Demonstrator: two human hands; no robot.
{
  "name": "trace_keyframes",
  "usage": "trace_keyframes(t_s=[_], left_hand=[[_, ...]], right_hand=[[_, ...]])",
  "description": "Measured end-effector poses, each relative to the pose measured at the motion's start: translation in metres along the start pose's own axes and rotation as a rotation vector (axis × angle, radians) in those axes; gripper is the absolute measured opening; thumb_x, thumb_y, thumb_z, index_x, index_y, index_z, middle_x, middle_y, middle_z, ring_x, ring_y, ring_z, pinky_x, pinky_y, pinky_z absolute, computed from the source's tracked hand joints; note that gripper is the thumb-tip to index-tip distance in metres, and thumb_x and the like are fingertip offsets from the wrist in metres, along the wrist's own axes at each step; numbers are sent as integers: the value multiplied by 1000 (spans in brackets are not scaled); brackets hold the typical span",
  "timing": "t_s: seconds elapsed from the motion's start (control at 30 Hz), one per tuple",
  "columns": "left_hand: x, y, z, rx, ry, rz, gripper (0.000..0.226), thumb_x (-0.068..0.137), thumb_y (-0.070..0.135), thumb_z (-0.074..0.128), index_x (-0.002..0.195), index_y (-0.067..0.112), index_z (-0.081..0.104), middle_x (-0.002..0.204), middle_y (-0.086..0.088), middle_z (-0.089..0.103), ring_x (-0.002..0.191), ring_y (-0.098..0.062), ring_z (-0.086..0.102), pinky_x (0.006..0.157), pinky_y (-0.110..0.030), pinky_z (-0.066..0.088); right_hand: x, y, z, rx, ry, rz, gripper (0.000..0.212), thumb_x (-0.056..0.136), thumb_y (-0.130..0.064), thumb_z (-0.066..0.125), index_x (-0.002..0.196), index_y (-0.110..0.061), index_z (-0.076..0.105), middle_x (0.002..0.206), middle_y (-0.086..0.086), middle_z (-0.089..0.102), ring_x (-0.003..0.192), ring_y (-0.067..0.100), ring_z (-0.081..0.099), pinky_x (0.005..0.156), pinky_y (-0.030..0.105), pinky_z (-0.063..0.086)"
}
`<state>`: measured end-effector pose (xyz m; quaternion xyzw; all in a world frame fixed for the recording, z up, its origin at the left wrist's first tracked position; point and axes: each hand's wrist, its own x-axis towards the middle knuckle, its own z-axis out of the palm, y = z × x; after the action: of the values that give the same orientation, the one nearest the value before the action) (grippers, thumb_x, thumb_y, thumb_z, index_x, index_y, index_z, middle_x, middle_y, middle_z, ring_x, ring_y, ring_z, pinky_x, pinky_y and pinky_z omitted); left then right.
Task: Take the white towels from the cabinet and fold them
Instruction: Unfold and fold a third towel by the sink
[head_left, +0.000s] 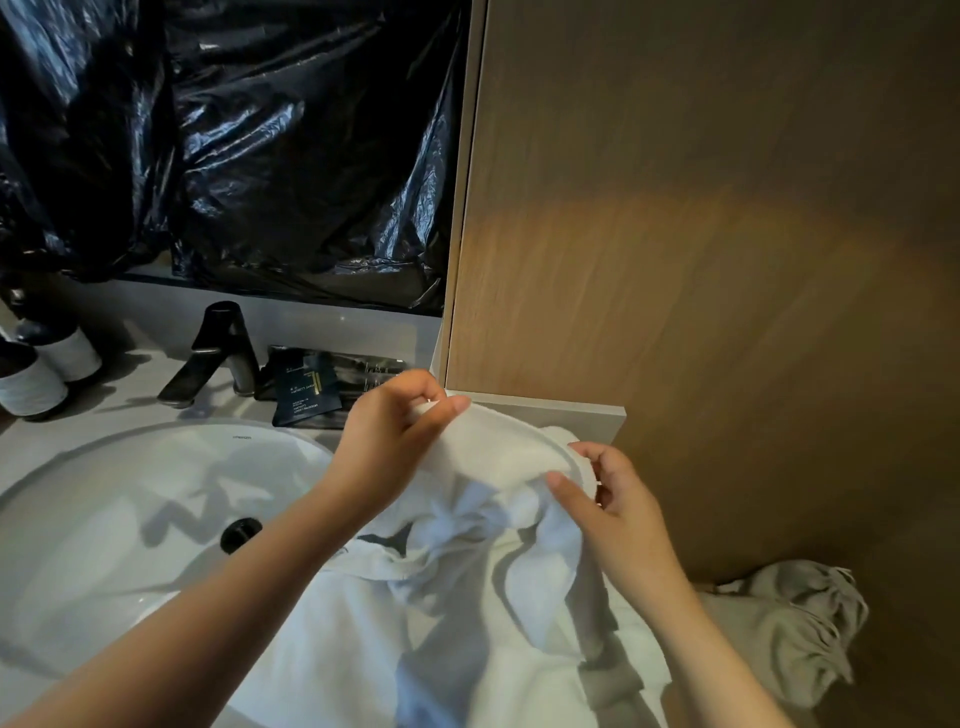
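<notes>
A white towel (498, 457) is stretched between my two hands above the counter. My left hand (395, 436) pinches its upper left edge between thumb and fingers. My right hand (608, 499) pinches the edge on the right side. The rest of the towel hangs down crumpled onto more white towel cloth (395, 623) that lies over the counter's front and the right rim of the sink. The wooden cabinet (701, 234) stands to the right, its door blurred.
A white sink basin (130, 519) with a black drain and a black faucet (218, 353) lies to the left. Black packets (311, 384) sit behind it, two bottles (47, 369) at far left. Black plastic sheeting (234, 145) covers the wall. A grey cloth (789, 623) lies at lower right.
</notes>
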<state>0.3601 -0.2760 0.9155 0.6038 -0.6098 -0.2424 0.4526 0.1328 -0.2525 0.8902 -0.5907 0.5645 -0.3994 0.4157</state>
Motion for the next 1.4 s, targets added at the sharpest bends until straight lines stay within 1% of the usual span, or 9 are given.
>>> trace_keyframes(t_s=[0.13,0.3,0.47,0.6,0.7,0.8,0.97,1.13,1.4], left_hand=[[5,14,-4,-30,97,69,28,86,35,68,64,23,54,64,2,56,56,-3,45,52,-12,33],[14,8,-8,22,163,43,26,86,33,68,67,21,55,62,7,54,59,-5,46,53,-16,33],[7,-3,-1,244,116,33,16,85,24,70,76,14,61,78,-5,65,74,-25,57,63,-32,41],[1,16,-2,251,136,203,15,84,33,67,89,19,71,89,5,60,80,-12,56,67,-15,40],[-1,32,-1,185,-77,298,39,85,44,62,118,24,67,115,15,59,100,3,53,85,1,33],[-3,39,5,110,-252,287,49,88,36,64,135,27,53,128,16,55,112,3,53,95,-7,38],[1,41,12,-261,-315,97,11,90,21,65,98,25,72,75,10,67,69,1,60,69,-14,47],[9,33,8,-225,-102,50,22,87,32,67,65,30,69,53,16,56,52,4,47,54,-12,36],[39,10,-20,164,242,-22,27,92,39,58,67,27,61,59,4,59,59,-11,54,54,-25,38]], right_hand=[[-4,13,1,-85,112,-94,16,92,-23,64,100,-36,59,87,-11,67,77,13,65,67,27,54],[0,29,-12,-87,239,-74,19,91,-11,65,85,-29,65,79,-17,66,70,1,60,60,8,43],[0,28,-17,15,213,-23,42,96,-18,59,57,-10,46,51,-5,42,53,7,36,54,28,31],[7,-14,-17,24,144,-221,41,100,-31,52,77,3,59,71,21,55,64,29,47,57,39,39],[13,-47,-16,2,41,-336,35,100,-29,52,73,-8,59,67,7,55,64,27,47,58,38,38],[17,-64,-17,-8,-51,-382,36,98,-22,54,64,-11,48,59,-11,41,59,6,37,56,23,31],[18,-69,-19,-24,-140,-377,33,97,-17,57,64,-13,57,59,-11,45,59,2,40,55,18,31],[15,-57,-27,-22,-135,-281,32,91,-24,66,68,-1,61,60,7,43,57,12,37,54,22,29],[12,-32,-54,-126,-127,-165,21,91,-20,66,71,-17,69,67,16,56,60,13,47,54,19,36]])
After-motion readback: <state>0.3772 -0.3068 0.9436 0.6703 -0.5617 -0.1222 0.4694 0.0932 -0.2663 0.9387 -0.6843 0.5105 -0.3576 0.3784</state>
